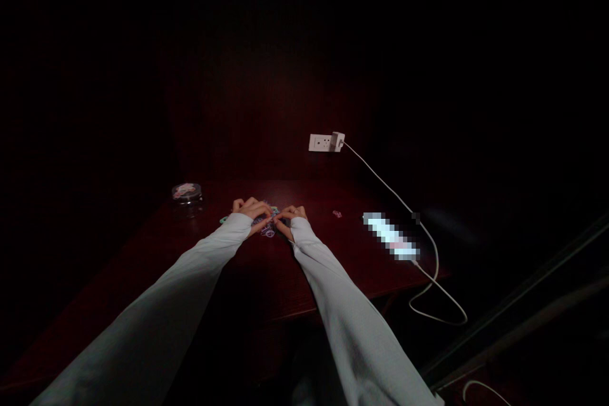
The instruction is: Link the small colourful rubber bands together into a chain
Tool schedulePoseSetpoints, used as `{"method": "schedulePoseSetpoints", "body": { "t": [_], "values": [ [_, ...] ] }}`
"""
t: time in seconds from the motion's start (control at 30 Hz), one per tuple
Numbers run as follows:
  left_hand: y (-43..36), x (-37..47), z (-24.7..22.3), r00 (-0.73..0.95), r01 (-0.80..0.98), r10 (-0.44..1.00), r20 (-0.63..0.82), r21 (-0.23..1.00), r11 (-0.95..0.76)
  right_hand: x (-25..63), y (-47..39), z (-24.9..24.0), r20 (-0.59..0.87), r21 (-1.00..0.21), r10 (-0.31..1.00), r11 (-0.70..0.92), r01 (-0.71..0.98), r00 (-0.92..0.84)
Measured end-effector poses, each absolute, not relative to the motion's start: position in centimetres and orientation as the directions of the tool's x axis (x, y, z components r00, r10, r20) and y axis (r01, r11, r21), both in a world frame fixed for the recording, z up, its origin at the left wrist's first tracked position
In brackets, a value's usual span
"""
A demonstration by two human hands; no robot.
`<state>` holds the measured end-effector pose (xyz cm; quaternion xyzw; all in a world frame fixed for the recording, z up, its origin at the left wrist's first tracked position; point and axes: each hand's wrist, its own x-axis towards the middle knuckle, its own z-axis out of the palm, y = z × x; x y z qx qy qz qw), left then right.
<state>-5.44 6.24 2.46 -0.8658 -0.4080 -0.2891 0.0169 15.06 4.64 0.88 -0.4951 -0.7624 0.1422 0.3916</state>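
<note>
My left hand [253, 209] and my right hand [291, 216] meet over a small heap of thin coloured elastic bands [269, 233] on the dark red table. The bands look purple, blue and green, and my fingers cover much of the heap. Both hands are closed in a pinch, fingertips nearly touching at a bluish elastic band [273, 215]. Its exact shape is too small to make out. A green band [223, 220] pokes out left of my left hand. Farther right of my right hand lies a small pink bunch of bands [337, 214].
A clear lidded jar [187, 200] stands at the table's left. At the right lies a lit, pixelated phone [391, 236], its white cable [434, 247] looping past the table edge up to a charger [337, 140] in the wall socket [320, 143]. The surroundings are very dark.
</note>
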Motion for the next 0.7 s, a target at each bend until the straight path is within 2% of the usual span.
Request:
{"method": "schedulePoseSetpoints", "body": {
  "t": [0.37,0.7],
  "values": [
    [6.14,-5.27,2.44,0.452,0.764,0.746,0.489,0.220,-0.607,15.11,4.47,0.99,0.458,-0.581,0.863,0.472,0.663,-0.213],
    [6.18,-5.46,2.39,0.462,0.745,0.712,0.530,0.204,-0.635,14.99,4.58,1.11,0.435,-0.594,0.877,0.449,0.667,-0.203]
  ]
}}
